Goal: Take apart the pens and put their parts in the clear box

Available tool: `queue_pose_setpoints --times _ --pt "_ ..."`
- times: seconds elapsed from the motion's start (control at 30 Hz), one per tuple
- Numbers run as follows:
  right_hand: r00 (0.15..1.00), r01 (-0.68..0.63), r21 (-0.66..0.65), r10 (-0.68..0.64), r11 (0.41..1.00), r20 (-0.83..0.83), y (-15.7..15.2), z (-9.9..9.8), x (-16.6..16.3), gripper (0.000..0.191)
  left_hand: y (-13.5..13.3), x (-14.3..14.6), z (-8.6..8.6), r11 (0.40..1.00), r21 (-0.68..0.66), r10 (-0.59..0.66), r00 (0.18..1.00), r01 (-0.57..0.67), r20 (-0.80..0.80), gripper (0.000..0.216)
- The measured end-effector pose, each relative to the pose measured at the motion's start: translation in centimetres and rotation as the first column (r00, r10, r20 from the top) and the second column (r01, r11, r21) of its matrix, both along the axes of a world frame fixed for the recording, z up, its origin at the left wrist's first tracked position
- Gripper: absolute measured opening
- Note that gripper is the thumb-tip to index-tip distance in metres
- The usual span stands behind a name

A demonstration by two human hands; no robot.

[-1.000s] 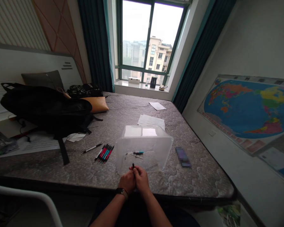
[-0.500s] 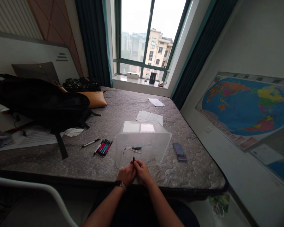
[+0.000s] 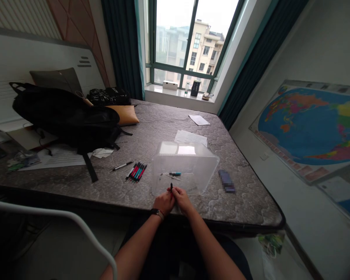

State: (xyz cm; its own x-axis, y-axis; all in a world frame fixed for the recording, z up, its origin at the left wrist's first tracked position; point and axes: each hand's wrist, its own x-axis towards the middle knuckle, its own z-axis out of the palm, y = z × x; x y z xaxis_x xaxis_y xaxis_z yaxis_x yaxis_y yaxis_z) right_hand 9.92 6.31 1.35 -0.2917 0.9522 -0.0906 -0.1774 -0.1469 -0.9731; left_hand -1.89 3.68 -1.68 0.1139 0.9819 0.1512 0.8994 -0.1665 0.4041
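1. In the head view, my two forearms reach forward and draw together, my left hand (image 3: 163,203) and right hand (image 3: 183,200) touching, wrists low; one wristwatch (image 3: 156,212) sits on my left wrist.
2. My fingers are curled nearly closed, both hands gripping one pen (image 3: 171,186) between them, at the near edge of one clear plastic box (image 3: 186,156).
3. I count one white-and-black pen (image 3: 122,166) lying alone on the mattress (image 3: 239,208), and beside it one side-by-side row of pens (image 3: 136,172), too tightly packed for me to count.
4. Within the box's outline I see one teal-and-black pen piece (image 3: 175,174) and at least one thin white rod (image 3: 173,177); a few smaller bits are too tiny to name.
5. The pen I hold looks slim and stands roughly upright, its black end poking above my fingertips, with a touch of red just below; my hands hide the rest.
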Motion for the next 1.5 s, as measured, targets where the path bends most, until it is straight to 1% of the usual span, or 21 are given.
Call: queue_pose_setpoints --times 0.1,0.3,0.53,0.67,0.8,0.9,0.97,1.03,1.1,1.13,1.2,1.27,1.33,1.43,1.5 --pt "1.000 0.028 -0.008 -0.028 1.000 -0.012 -0.2 0.1 0.1 0.043 0.0 0.0 0.2 1.000 -0.005 -0.010 1.000 0.010 0.004 0.035" --pt "0.999 0.040 0.045 -0.039 0.998 -0.010 -0.6 0.1 0.1 0.035 -0.1 -0.1 0.5 0.999 -0.016 -0.033 0.999 0.033 0.002 0.034" --pt "0.991 0.133 0.059 -0.133 0.989 -0.010 -1.2 -0.6 -0.7 0.028 0.0 -0.1 0.5 0.999 -0.044 -0.025 1.000 0.025 0.012 0.036" --pt "0.985 0.160 0.099 -0.165 0.982 0.050 -1.3 -0.8 -0.8 0.024 0.0 -0.2 0.4 0.998 -0.055 -0.026 0.999 0.028 0.037 0.036" --pt "0.959 0.216 0.145 -0.238 0.966 0.155 -1.0 -1.2 -1.0 0.021 -0.1 -0.3 0.3 0.999 -0.048 -0.021 0.998 0.024 0.062 0.034" --pt "0.942 0.248 0.159 -0.277 0.955 0.191 -0.5 -1.4 -1.3 0.021 0.0 -0.3 0.2 0.999 -0.049 -0.012 0.998 0.015 0.069 0.034" --pt "0.949 0.231 0.140 -0.254 0.963 0.187 -0.2 -1.2 -1.6 0.026 0.1 -0.3 0.0 0.999 -0.054 0.001 0.998 0.003 0.069 0.034" --pt "0.959 0.180 0.128 -0.203 0.975 0.197 -0.1 -0.8 -1.7 0.040 0.2 -0.4 -0.2 0.998 -0.056 0.007 0.997 -0.003 0.072 0.034" --pt "0.962 0.120 0.154 -0.153 0.981 0.226 -0.3 -0.2 -1.6 0.052 0.2 -0.4 -0.3 0.999 -0.052 0.001 0.997 0.003 0.080 0.033" --pt "0.963 0.090 0.174 -0.130 0.981 0.236 -0.4 0.1 -1.6 0.054 0.3 -0.5 -0.4 0.999 -0.049 -0.004 0.996 0.008 0.084 0.033" --pt "0.970 0.040 0.201 -0.086 0.979 0.228 -0.7 0.4 -1.4 0.046 0.3 -0.5 -0.5 0.999 -0.047 -0.007 0.996 0.011 0.086 0.034" --pt "0.978 0.024 0.208 -0.067 0.978 0.199 -1.0 0.6 -1.2 0.037 0.3 -0.5 -0.5 0.999 -0.040 -0.007 0.997 0.010 0.082 0.036" --pt "0.972 0.067 0.228 -0.115 0.971 0.203 -1.0 0.5 -0.9 0.031 0.2 -0.5 -0.4 1.000 -0.014 -0.024 0.997 0.025 0.078 0.037" --pt "0.919 0.232 0.279 -0.303 0.932 0.251 -0.9 -0.1 -0.6 0.023 0.1 -0.5 -0.2 0.998 0.040 -0.059 0.996 0.057 0.068 0.038" --pt "0.881 0.336 0.276 -0.404 0.900 0.246 -0.6 -0.7 -0.3 0.026 0.0 -0.4 -0.1 0.996 0.058 -0.068 0.996 0.065 0.058 0.039"
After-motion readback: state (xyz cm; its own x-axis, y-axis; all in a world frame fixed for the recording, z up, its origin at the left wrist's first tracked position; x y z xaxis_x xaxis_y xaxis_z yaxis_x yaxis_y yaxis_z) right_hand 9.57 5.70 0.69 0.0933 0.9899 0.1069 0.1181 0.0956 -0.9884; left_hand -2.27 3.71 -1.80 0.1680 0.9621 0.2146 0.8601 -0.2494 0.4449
